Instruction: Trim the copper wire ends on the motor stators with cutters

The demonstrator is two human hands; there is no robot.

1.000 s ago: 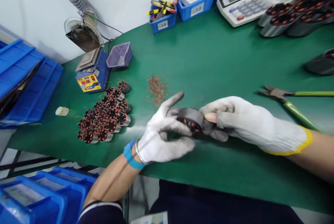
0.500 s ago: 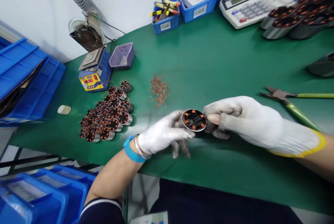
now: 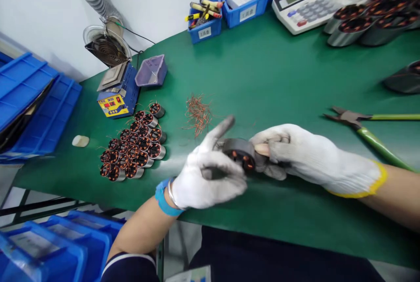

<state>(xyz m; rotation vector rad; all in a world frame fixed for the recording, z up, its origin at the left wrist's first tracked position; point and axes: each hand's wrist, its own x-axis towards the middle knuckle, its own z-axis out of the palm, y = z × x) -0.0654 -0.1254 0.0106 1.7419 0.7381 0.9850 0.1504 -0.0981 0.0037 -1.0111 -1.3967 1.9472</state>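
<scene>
Centre: right hand (image 3: 292,148) clamps stator (image 3: 240,147) in its fingers, likely for steadiness; left hand (image 3: 205,179) alongside, fingers apart.

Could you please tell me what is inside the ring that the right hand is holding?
Inside the ring, some copper and dark parts show. The deeper inside cannot be seen: the ring's wall and the left hand cover it.

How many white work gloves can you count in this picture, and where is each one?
2. One is on the left hand; the other is on the right hand, which grips the dark cylinder. Any others would be hidden from view.
</scene>
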